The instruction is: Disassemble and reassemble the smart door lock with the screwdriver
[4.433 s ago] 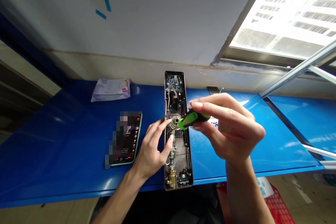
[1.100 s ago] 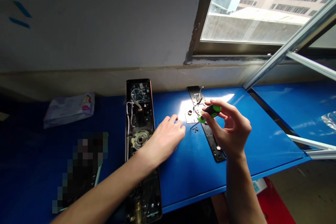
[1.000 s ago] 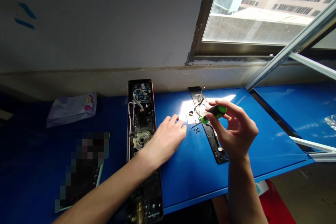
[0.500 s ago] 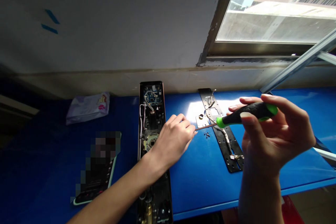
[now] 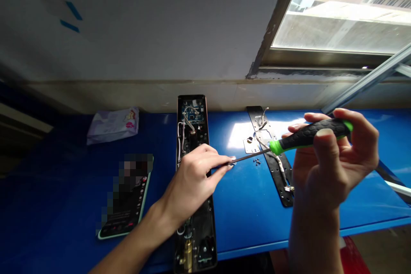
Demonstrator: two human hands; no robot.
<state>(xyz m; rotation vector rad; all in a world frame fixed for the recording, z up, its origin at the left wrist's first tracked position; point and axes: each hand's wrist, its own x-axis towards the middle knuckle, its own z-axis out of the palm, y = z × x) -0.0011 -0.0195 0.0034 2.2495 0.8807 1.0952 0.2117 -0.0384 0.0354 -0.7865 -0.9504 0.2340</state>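
Observation:
An opened door lock body [image 5: 194, 171] lies lengthwise on the blue table [image 5: 244, 214], its circuit board and wires showing at the far end. My right hand [image 5: 334, 167] is closed round the black and green handle of a screwdriver [image 5: 305, 136], held above the table with its shaft pointing left. My left hand [image 5: 192, 180] hovers over the lock body, thumb and fingers pinched at the screwdriver's tip; what they pinch is too small to name. Several tiny screws [image 5: 257, 162] lie just right of that tip.
A black metal plate [image 5: 272, 158] with a wire lies right of the lock, beside a small silver plate [image 5: 249, 144]. A phone [image 5: 126, 199] lies at the left, a tissue pack [image 5: 113, 125] behind it. The wall and window sill close the far side.
My left hand has lifted off the table and pinched at the screwdriver's tip. My right hand has raised the screwdriver, shaft pointing left. The view has swung slightly left.

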